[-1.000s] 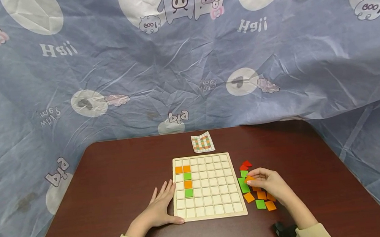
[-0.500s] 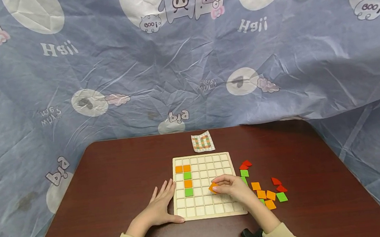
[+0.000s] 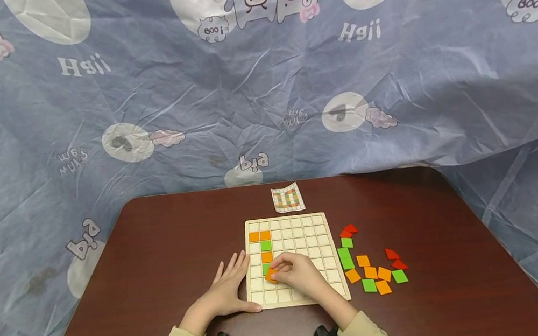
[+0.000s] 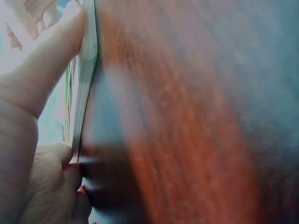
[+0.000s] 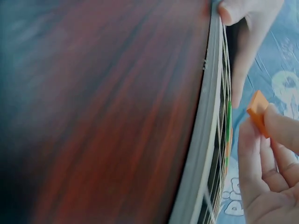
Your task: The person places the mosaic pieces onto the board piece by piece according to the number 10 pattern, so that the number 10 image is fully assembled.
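A pale wooden grid board (image 3: 308,251) lies on the dark table. Orange and green square tiles fill a few cells in its left two columns, among them a green tile (image 3: 265,245). My right hand (image 3: 301,276) pinches an orange square tile (image 3: 271,275) between thumb and fingers, just over the second column below the lowest green tile. In the right wrist view that orange tile (image 5: 258,112) is tilted and apart from the board surface. My left hand (image 3: 224,291) rests at the board's left edge with fingers spread, its thumb at the near left corner.
Right of the board lie several loose orange tiles (image 3: 370,273), several green tiles (image 3: 369,285) and red rounded pieces (image 3: 392,254). Behind the board sits a paper card with a coloured grid pattern (image 3: 288,198). A printed cloth (image 3: 261,82) hangs beyond the table.
My right hand has carried the orange tile from the loose pieces leftward across the board to the second column. My left hand has stayed at the board's left edge.
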Tool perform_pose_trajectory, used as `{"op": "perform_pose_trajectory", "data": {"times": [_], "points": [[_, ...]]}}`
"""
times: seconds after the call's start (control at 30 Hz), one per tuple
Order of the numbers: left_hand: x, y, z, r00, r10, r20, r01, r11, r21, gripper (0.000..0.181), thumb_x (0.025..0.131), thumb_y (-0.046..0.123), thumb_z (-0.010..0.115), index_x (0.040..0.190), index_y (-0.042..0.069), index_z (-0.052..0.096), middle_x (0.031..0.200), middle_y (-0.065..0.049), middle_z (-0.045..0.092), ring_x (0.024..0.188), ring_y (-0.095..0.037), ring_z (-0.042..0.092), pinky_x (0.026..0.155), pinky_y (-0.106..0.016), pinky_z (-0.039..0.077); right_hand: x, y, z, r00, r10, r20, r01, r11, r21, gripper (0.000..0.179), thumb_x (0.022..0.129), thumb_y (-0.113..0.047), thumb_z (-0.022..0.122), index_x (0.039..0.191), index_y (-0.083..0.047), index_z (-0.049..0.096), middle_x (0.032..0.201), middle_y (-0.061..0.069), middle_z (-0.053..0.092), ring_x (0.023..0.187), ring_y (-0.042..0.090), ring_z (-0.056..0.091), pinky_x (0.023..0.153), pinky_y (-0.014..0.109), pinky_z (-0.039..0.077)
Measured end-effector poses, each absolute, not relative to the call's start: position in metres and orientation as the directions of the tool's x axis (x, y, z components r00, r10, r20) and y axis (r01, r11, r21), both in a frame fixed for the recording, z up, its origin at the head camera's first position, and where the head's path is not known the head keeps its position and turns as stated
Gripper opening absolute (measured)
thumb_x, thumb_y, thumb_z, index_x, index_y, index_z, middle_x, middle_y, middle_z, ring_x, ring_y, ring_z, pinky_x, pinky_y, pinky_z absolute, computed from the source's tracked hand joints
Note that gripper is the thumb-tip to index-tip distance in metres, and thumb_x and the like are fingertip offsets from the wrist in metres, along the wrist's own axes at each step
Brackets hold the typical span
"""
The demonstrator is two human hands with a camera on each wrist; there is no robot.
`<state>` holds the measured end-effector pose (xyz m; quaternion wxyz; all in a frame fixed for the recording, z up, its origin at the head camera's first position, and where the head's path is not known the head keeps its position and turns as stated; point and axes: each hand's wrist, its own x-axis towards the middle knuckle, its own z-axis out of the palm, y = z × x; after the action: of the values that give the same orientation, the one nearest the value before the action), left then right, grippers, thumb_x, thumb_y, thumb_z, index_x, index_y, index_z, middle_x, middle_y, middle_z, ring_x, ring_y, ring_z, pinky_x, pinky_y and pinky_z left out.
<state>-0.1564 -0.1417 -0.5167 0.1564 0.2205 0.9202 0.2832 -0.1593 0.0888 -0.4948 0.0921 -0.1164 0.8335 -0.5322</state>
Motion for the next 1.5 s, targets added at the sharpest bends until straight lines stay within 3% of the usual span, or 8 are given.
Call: {"op": "perform_pose_trajectory", "data": {"times": [0.63,1.23,1.5], "points": [[-0.155,-0.140,-0.510,-0.847,0.507,-0.160,0.327,0.733,0.596,0.120,0.073,0.052,0.082,0.157,0.001,0.014,0.165,-0.018,0.007,0.153,-0.038,0.003,0.119,-0.064,0.001,-0.158,0.071,-0.496,-0.913,-0.376,0.159,-0.384,0.657,-0.649,0.009,0.076,-0.001,0.080,0.078,-0.009,0.076,0.077,-0.001,0.063,0.066,0.003,0.055,0.060,0.016,0.046],[-0.155,-0.140,-0.511,-0.849,0.510,-0.139,0.340,0.728,0.595,0.120,0.072,0.050,0.084,0.157,0.000,0.015,0.165,-0.019,0.009,0.153,-0.038,0.005,0.119,-0.064,0.002,-0.155,0.071,-0.494,-0.925,-0.354,0.137,-0.355,0.678,-0.643,0.009,0.076,-0.002,0.081,0.074,-0.009,0.076,0.075,0.000,0.061,0.064,0.003,0.053,0.059,0.015,0.045],[-0.154,-0.139,-0.508,-0.850,0.505,-0.149,0.328,0.730,0.600,0.119,0.073,0.049,0.084,0.157,0.000,0.015,0.165,-0.019,0.009,0.153,-0.039,0.005,0.119,-0.064,0.001,-0.154,0.079,-0.489,-0.939,-0.336,0.077,-0.287,0.639,-0.714,0.007,0.079,-0.006,0.079,0.080,-0.011,0.074,0.079,-0.003,0.064,0.067,0.001,0.057,0.060,0.016,0.047]]}}
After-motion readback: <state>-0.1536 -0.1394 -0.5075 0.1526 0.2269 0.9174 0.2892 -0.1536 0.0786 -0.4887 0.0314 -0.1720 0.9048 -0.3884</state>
